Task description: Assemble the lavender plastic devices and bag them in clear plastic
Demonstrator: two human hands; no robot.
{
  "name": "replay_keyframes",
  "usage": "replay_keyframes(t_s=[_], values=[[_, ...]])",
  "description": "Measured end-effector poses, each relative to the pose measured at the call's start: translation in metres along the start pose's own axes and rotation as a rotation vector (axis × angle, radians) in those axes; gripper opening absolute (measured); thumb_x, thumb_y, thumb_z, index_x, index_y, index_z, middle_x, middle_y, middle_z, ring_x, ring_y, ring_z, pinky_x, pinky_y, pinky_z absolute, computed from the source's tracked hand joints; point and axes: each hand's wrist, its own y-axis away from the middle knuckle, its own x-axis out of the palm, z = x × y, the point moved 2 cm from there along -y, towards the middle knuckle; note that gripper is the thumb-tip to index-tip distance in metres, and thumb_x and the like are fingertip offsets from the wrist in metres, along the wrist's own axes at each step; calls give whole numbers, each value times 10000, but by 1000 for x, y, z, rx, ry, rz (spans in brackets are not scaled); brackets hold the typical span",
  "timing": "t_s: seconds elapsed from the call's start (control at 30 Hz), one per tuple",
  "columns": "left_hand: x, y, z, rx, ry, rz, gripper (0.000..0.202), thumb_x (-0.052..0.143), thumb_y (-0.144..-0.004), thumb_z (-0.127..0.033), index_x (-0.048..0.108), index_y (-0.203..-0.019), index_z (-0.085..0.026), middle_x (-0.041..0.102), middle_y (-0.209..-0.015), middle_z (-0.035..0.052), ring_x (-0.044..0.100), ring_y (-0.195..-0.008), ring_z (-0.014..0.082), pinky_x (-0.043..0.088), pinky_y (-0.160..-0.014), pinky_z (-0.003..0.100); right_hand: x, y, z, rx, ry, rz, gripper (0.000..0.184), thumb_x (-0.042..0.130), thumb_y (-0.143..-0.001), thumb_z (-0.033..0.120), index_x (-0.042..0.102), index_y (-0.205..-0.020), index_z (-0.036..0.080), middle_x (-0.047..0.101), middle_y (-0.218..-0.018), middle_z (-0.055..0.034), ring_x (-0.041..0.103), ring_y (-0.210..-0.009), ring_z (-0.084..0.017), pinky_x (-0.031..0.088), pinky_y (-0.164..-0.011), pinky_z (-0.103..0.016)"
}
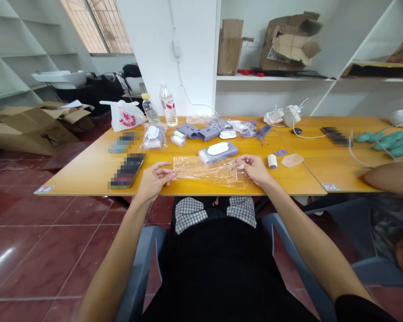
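Note:
A clear plastic bag point(208, 172) is stretched flat between my hands at the table's front edge. My left hand point(154, 180) pinches its left end between thumb and fingers. At the other end, my right hand point(254, 169) is closed on the crinkled plastic. Just behind the bag lies a purple-grey case with a white oval top point(218, 151). To the right of my right hand stand a small white roll point(272, 161) and a flat translucent piece point(292, 160); a small purple-grey ring-shaped part point(280, 152) lies behind them.
Purple-grey shells point(210, 133), a bagged unit point(153, 136) and white rolls point(178, 138) lie farther back. Two phones point(127, 171) are on the left. Bottles point(169, 105) and a white carrier bag point(126, 115) stand behind. Another person's arm point(391, 178) rests at right near green objects point(392, 142).

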Motion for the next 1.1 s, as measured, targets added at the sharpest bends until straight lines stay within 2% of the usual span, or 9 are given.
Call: replay_keyframes(t_s=[0.17, 0.3, 0.5, 0.67, 0.73, 0.87, 0.93, 1.0, 1.1], values=[[-12, -5, -13, 52, -281, 92, 584, 971, -603, -329, 768, -1126, -168, 805, -1139, 135, 753, -831, 247, 631, -702, 361, 1, -1, -1, -15, 51, 4, 458, 778, -783, 644, 725, -867, 197, 674, -679, -13, 456, -462, -106, 342, -413, -253], [6, 1, -43, 482, -661, -77, 329, 708, -858, -258, 784, -1176, -215, 775, -1312, 105, 711, -1233, 318, 615, -1021, 458, 2, 0, 2, -33, 94, 28, 402, 783, -800, 562, 759, -929, 182, 681, -699, -15, 471, -475, -104, 337, -415, -238], [79, -4, -35, 631, -873, 458, 301, 518, -1064, -277, 783, -1196, -223, 799, -1294, 93, 741, -1228, 275, 561, -1137, 494, 6, 5, 4, -45, 147, 9, 471, 786, -812, 452, 702, -1203, 202, 701, -947, -32, 562, -492, -103, 376, -367, -227], [78, -17, -6, 558, -933, 493, 453, 586, -1061, -425, 668, -1471, -253, 591, -1636, 118, 554, -1517, 332, 377, -1302, 603, -19, 5, 13, -53, 128, 196, 524, 822, -759, 378, 704, -1247, 231, 707, -1034, -48, 637, -565, -118, 451, -387, -227], [70, -19, 0, 527, -951, 483, 463, 550, -1077, -454, 665, -1478, -254, 604, -1625, 120, 531, -1538, 338, 319, -1326, 627, -44, 3, 20, -87, 101, 211, 498, 831, -767, 377, 729, -1227, 215, 724, -1015, -64, 659, -602, -140, 506, -445, -261], [67, -21, -2, 526, -954, 477, 439, 524, -1086, -451, 688, -1440, -249, 657, -1562, 115, 578, -1480, 335, 369, -1295, 605, -85, -14, 32, -235, 277, -25, 417, 777, -866, 356, 747, -1252, 202, 768, -1093, -121, 734, -785, -229, 632, -660, -395], [74, -26, -11, 552, -960, 426, 427, 499, -1095, -430, 713, -1393, -213, 682, -1509, 143, 617, -1420, 340, 433, -1247, 583, -80, -33, 36, -348, 501, -10, 481, 796, -874, 333, 739, -1333, 203, 775, -1258, -156, 755, -1069, -330, 633, -944, -534], [85, -33, -22, 612, -967, 365, 414, 492, -1099, -415, 733, -1343, -183, 695, -1461, 163, 634, -1377, 340, 464, -1219, 566, -61, -57, 37, -420, 719, 87, 678, 872, -833, 350, 675, -1469, 218, 680, -1510, -174, 616, -1399, -419, 473, -1194, -640], [110, -43, -35, 724, -969, 410, 385, 547, -1087, -439, 748, -1308, -196, 692, -1446, 148, 632, -1355, 340, 474, -1206, 563, -27, -96, 32, -356, 907, 241, 957, 949, -765, 382, 546, -1604, 159, 473, -1714, -232, 405, -1592, -467, 329, -1295, -639]])
